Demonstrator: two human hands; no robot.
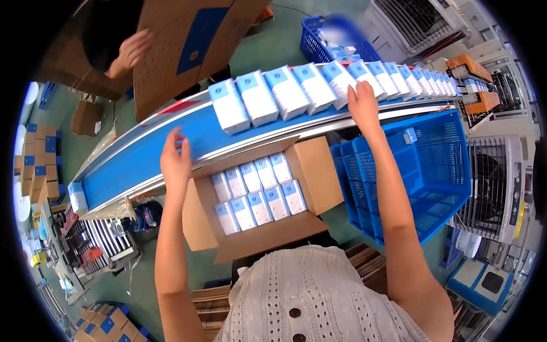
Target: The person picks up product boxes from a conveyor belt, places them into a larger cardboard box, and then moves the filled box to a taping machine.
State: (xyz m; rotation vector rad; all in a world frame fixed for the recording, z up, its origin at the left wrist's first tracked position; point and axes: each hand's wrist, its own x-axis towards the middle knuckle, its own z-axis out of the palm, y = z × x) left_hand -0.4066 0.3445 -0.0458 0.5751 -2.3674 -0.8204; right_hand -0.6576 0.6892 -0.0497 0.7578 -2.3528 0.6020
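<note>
A row of small white-and-blue cartons stands slightly tilted along a blue conveyor belt. My right hand reaches over the belt's near rail, its fingers bent against the near side of a small carton in the row. Over the belt's near edge, left of the row, my left hand is empty with its fingers apart. In front of me, an open cardboard box holds two rows of the same cartons, its flaps folded outward.
Blue plastic crates stand right of the cardboard box. Across the belt, another person's hand holds a large cardboard box. A blue basket sits beyond the belt. One carton lies at the belt's left end.
</note>
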